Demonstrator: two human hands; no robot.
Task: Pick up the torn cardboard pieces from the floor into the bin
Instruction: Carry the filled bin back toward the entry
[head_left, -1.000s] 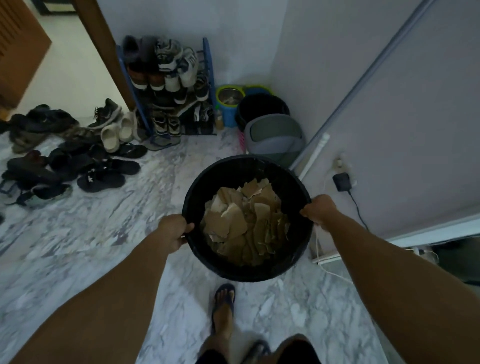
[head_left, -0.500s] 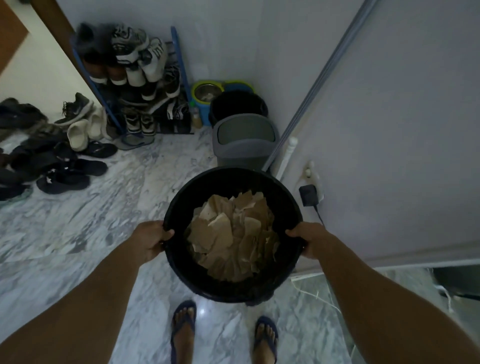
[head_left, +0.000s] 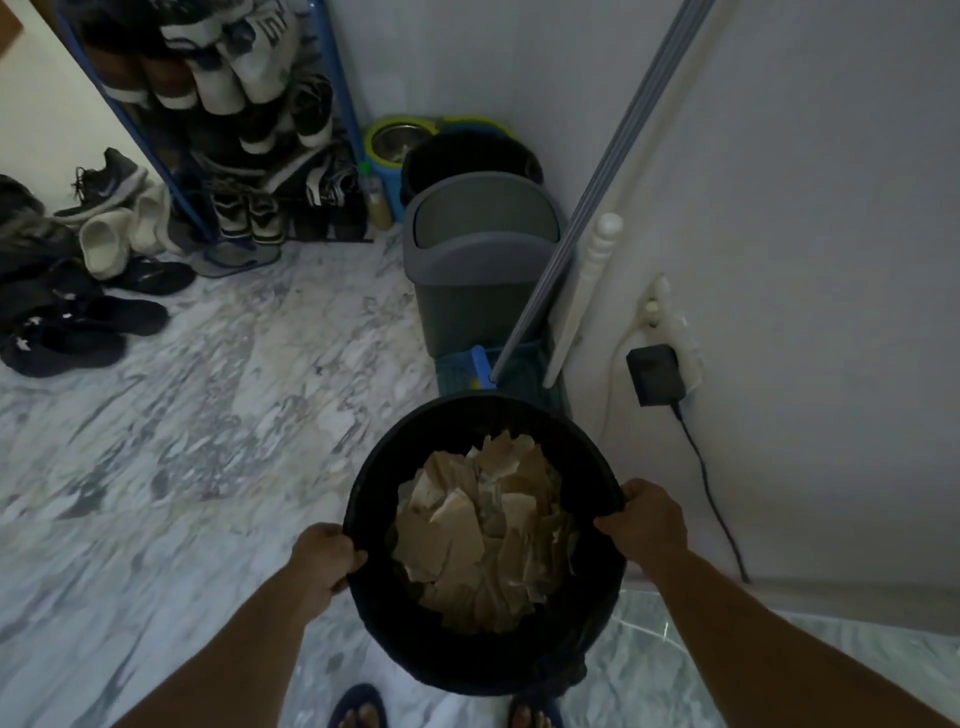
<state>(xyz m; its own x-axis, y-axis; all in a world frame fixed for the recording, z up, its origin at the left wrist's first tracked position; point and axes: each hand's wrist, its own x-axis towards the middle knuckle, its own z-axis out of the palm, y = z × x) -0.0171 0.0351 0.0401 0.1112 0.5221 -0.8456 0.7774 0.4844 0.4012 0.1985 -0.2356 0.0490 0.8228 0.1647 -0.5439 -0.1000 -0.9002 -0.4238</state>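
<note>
A round black bin (head_left: 467, 660) hangs in front of me above the marble floor, full of torn brown cardboard pieces (head_left: 480, 535). My left hand (head_left: 324, 558) grips the bin's rim on its left side. On the opposite side, my right hand (head_left: 647, 519) holds the rim. No cardboard pieces show on the visible floor. My two feet in blue sandals peek out under the bin at the bottom edge.
A grey swing-lid bin (head_left: 480, 260) stands ahead by the wall, with a black bucket (head_left: 467, 156) and a blue-green bowl stand behind it. A grey pole (head_left: 597, 197) leans on the wall. A shoe rack (head_left: 218, 119) and loose shoes (head_left: 78, 322) fill the left. A charger (head_left: 653, 374) hangs from a wall socket.
I have walked forward with the bin held in both hands. The grey bin, pole and wall socket are nearer, and the bin sits lower in view.
</note>
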